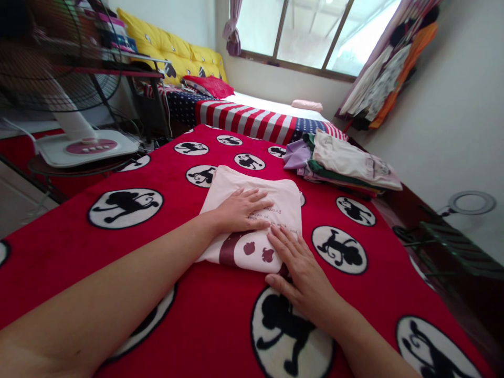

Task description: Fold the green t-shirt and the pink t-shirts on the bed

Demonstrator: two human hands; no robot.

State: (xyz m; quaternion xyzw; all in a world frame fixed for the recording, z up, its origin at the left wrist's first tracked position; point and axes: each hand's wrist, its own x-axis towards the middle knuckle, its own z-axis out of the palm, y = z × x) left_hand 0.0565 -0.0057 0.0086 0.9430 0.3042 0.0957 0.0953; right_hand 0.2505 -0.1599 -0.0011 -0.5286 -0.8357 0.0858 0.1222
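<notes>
Garment (271, 188), pale pink, lies folded on red blanket (220, 320); left hand (241, 211) spread flat on top; right hand (301, 269) spread, at near right corner.

Home bedroom, red monkey-print blanket (214, 320), bed with stars-and-stripes spread (244, 116), yellow padded backrest (157, 42), red pillow (208, 87), window (307, 37) with tied curtain (233, 31), hanging garments (388, 76), folded clothes stack (346, 157), fan (74, 121)

Daylight from the window (304, 32) glares nearly white through its panes, casting soft shadows across your red blanket (220, 310). Left of the window, the fan (74, 119) dims into blur at its cage; below the window, small print on your garment (252, 181) turns soft, and wide-angle distortion stretches your left forearm (129, 283).
</notes>
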